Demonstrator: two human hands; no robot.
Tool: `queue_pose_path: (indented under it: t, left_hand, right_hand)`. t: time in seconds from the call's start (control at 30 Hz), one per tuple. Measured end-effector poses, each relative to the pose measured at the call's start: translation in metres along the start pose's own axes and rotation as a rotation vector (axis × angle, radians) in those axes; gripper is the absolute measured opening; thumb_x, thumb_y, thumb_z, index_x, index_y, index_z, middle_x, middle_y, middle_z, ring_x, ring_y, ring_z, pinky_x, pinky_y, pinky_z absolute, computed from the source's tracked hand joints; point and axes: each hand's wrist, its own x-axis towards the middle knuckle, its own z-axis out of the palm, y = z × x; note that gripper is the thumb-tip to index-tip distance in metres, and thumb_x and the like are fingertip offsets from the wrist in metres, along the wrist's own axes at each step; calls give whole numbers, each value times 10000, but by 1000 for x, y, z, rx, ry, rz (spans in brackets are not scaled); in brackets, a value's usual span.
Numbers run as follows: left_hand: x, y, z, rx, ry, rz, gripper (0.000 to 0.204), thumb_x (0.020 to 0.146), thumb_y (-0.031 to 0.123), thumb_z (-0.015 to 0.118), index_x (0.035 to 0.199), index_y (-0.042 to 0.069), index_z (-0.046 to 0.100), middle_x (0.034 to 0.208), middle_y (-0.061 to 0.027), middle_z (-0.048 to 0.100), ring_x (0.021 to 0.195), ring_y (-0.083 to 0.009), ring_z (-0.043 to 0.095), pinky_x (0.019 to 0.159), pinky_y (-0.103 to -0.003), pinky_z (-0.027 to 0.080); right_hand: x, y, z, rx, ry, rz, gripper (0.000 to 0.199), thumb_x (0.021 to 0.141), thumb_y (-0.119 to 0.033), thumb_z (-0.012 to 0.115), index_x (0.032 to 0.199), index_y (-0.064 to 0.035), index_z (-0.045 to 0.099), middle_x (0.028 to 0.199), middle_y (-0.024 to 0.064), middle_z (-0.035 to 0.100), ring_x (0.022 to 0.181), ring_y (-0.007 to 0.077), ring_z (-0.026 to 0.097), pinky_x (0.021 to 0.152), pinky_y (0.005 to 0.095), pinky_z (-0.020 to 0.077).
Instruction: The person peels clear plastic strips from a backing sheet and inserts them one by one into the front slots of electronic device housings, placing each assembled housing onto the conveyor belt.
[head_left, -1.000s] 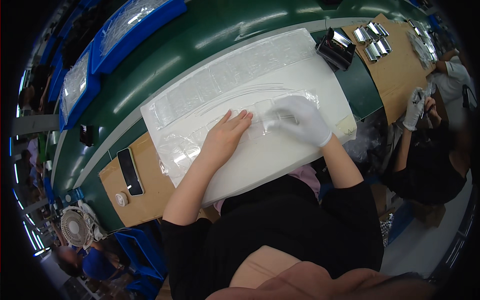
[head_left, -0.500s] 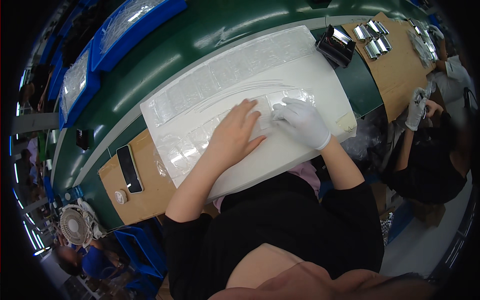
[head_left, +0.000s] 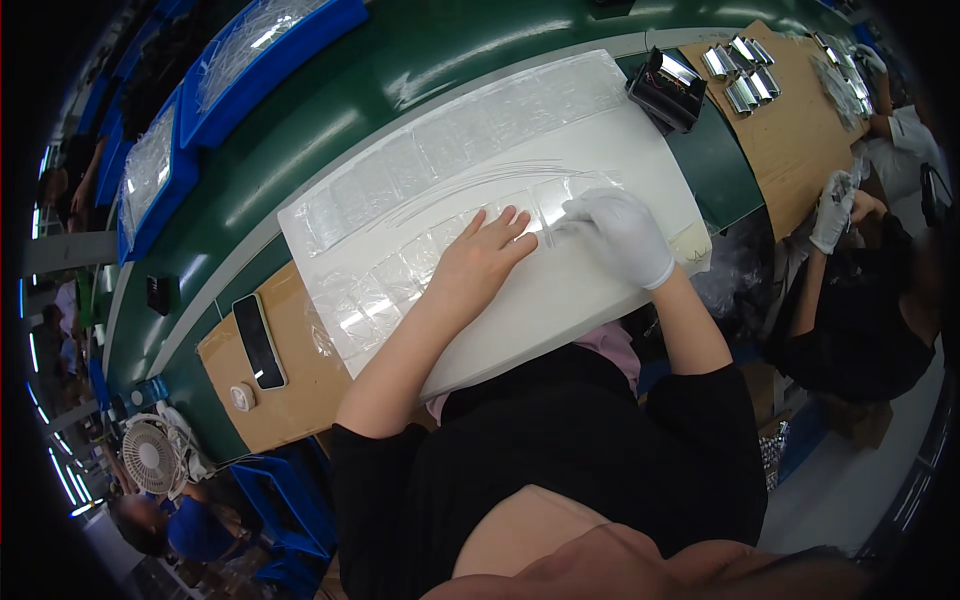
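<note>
A white board [head_left: 645, 150] lies in front of me, with a row of flat clear plastic sleeves [head_left: 385, 290] across its near half. My bare left hand [head_left: 475, 262] rests on this row, fingers apart. My right hand [head_left: 622, 238], in a white glove, is at the row's right end. Its fingers are bent and pressed together over a clear sleeve; whatever is between the fingertips is too small to make out. Several thin dark strands [head_left: 470, 175] lie beyond my hands. Another row of clear sleeves [head_left: 450, 140] runs along the board's far edge.
Blue bins [head_left: 205, 125] of clear plastic stand at the far left. A phone [head_left: 259, 340] and a small white round object [head_left: 242, 397] lie on cardboard to the left. At the board's far right corner is a black box [head_left: 668, 92]. Shiny metal parts [head_left: 740, 75] and a co-worker [head_left: 860, 310] are further right.
My left hand has shifted slightly and settled flatter with its fingers apart. My right hand has moved a little to the right and nearer me, fingers still bent together.
</note>
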Motion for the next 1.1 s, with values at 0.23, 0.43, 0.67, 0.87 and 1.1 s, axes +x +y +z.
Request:
queue_pose_path:
  t: [0.23, 0.43, 0.67, 0.87, 1.1]
  left_hand:
    - [5, 5, -13, -196, -23, -282, 199, 915, 140, 569, 1106, 89, 549, 1314, -106, 607, 1300, -249, 542, 1134, -419, 405]
    - [42, 45, -55, -75, -275, -443, 223, 918, 140, 566, 1130, 72, 554, 1258, -113, 611, 1228, -262, 580, 1078, -401, 452]
    - [57, 29, -2, 52, 86, 21, 200, 946, 154, 543, 1133, 85, 559, 1227, -98, 615, 1081, -275, 619, 924, -375, 502]
    - [60, 37, -9, -90, 11, -207, 217, 965, 187, 524, 1165, 110, 555, 1185, -110, 660, 1037, -306, 656, 901, -409, 521]
    - [51, 35, -14, -113, -46, -219, 222, 998, 220, 510, 1177, 94, 547, 1260, -129, 660, 1158, -307, 635, 1010, -423, 491]
  right_hand:
    - [8, 12, -7, 71, -86, 21, 189, 825, -153, 686, 1002, -95, 712, 1143, 48, 702, 992, 230, 665, 907, 348, 509]
    - [-17, 19, -10, -43, 201, -135, 153, 835, -101, 675, 980, -81, 716, 1077, 69, 722, 942, 253, 687, 869, 345, 531]
    - [-13, 9, -5, 125, 281, -80, 250, 836, -198, 706, 1057, -86, 674, 1017, 67, 678, 876, 275, 639, 821, 367, 500]
    - [-15, 11, -17, 21, 283, -198, 328, 841, -214, 717, 1152, -118, 678, 1171, 8, 667, 1100, 240, 610, 961, 375, 449]
    - [-6, 27, -13, 129, 177, -273, 189, 845, -192, 674, 1021, -137, 715, 1144, -4, 672, 1098, 219, 610, 916, 365, 470]
